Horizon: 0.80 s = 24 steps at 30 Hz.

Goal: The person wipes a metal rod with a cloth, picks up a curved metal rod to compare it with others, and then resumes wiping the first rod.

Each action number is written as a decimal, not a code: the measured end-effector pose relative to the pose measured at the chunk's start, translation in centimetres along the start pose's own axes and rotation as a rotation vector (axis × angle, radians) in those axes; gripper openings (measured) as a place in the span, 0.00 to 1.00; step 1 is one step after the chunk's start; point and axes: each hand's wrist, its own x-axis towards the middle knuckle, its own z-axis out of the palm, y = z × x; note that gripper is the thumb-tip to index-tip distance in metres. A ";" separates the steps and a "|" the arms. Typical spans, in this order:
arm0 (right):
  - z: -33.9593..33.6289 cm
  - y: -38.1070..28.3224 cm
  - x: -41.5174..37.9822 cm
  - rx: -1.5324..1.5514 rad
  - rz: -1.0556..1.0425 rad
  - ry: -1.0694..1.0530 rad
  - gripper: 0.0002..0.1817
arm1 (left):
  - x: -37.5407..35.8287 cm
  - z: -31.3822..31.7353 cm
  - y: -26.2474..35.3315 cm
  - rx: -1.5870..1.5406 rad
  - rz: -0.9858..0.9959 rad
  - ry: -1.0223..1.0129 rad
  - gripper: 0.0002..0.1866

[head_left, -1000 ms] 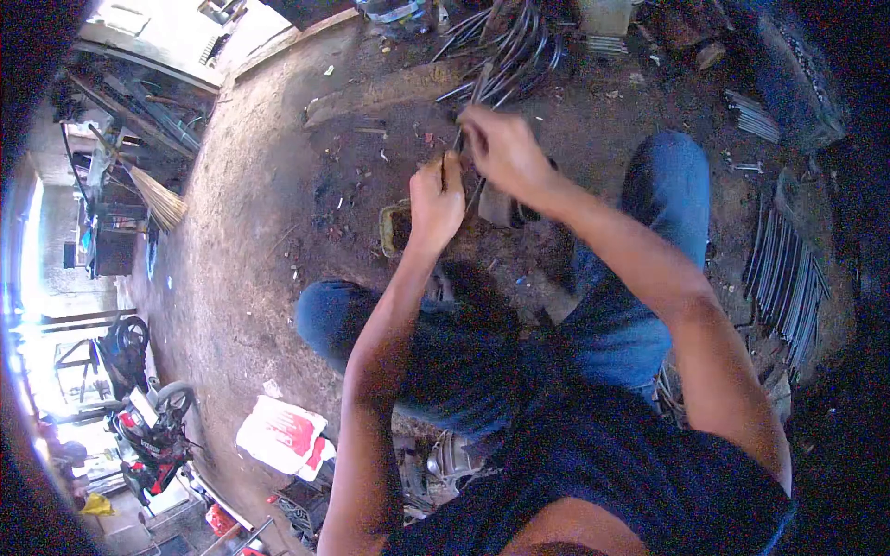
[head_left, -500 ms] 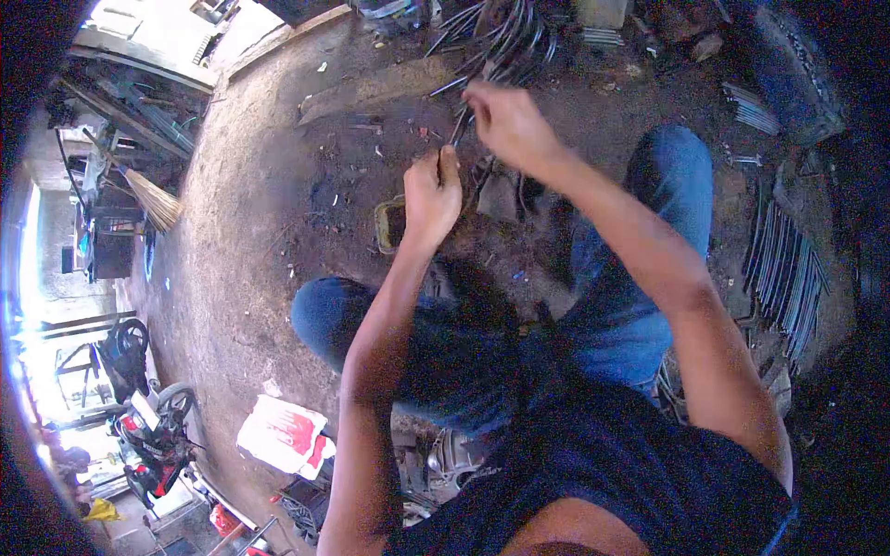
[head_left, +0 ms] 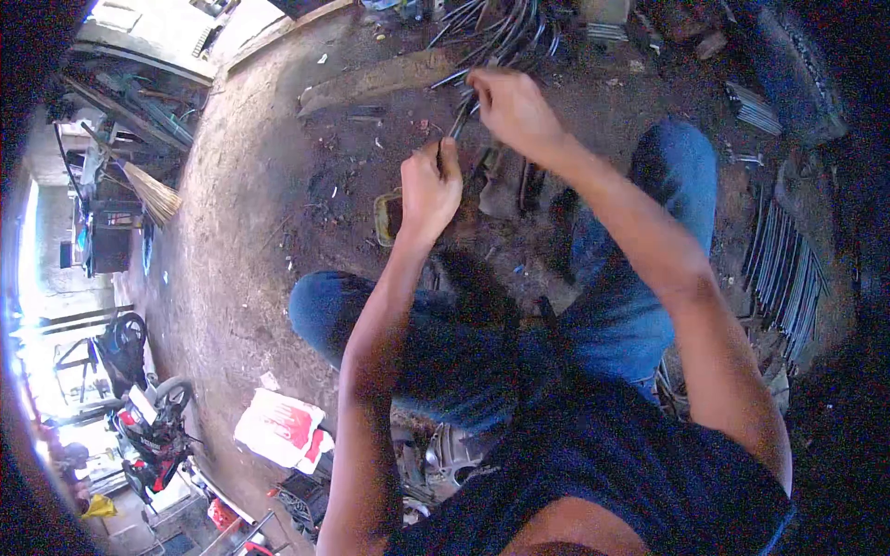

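My left hand (head_left: 432, 193) is closed, thumb up, around the near end of a thin metal rod (head_left: 460, 118). The rod slants up and away from that fist. At its far end my right hand (head_left: 521, 113) is closed too, its fingers pinched at the rod; the back of the hand hides part of this grip. Below the hands, a yellowish rectangular container (head_left: 382, 222) with dark contents sits on the floor. Dark metal pieces (head_left: 493, 190) lie just right of my left hand, partly in shadow.
A heap of bent rods (head_left: 501, 32) lies ahead, beside a flat wooden board (head_left: 375, 83). Rows of straight rods (head_left: 783, 269) are at right. A white and red sack (head_left: 283, 429), a broom (head_left: 151, 193) and a motorcycle (head_left: 153, 435) are at left. My bent legs flank the work area.
My right hand has shifted slightly up and right, and my left hand has risen a little. Both stay closed at the rod. The view has tilted slightly.
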 end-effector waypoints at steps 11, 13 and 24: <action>2.7 -3.5 -4.5 -0.168 0.035 -0.018 0.15 | 0.1 0.5 0.5 0.039 0.060 0.006 0.16; 2.0 -1.0 -2.8 -0.159 0.108 0.009 0.15 | -0.2 0.6 0.6 0.013 0.052 0.019 0.16; 3.2 -0.2 -2.4 -0.120 0.161 0.087 0.18 | 0.1 0.0 0.5 -0.029 0.039 0.069 0.14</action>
